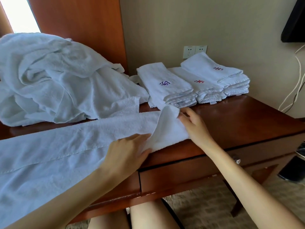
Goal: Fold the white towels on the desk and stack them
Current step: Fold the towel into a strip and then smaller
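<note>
A long white towel [66,142] lies folded lengthwise across the front of the wooden desk [239,123], its left part hanging over the edge. Its right end is lifted into a curl. My left hand [128,151] grips the near corner of that end, thumb under the cloth. My right hand [193,123] pinches the far corner of the raised end with its fingertips. A heap of unfolded white towels [49,76] sits at the back left. Folded white towels with embroidered logos form stacks [194,83] at the back right.
A wooden panel rises behind the heap. Wall sockets [194,51] sit behind the stacks, and white cables [295,90] hang at the right by a dark screen [295,22]. A drawer [198,171] runs under the desk front. My knees show below.
</note>
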The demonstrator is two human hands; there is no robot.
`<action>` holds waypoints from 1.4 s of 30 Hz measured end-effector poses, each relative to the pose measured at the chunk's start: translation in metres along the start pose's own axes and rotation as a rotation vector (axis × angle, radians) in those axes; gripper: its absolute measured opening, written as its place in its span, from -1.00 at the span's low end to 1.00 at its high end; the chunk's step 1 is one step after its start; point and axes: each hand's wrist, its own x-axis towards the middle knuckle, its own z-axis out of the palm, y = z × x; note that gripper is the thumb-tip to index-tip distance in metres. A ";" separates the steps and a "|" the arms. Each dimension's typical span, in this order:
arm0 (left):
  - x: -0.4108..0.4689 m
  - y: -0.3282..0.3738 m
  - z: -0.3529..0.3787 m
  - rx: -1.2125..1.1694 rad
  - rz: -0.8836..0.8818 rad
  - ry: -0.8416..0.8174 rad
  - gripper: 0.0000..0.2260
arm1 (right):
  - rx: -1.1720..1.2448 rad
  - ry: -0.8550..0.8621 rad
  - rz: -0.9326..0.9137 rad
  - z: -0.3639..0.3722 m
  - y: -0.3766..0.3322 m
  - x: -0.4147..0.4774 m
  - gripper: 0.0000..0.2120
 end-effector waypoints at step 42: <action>0.086 -0.081 0.050 0.014 -0.297 -0.039 -0.76 | -0.857 -0.333 -0.093 0.084 -0.014 0.047 -0.57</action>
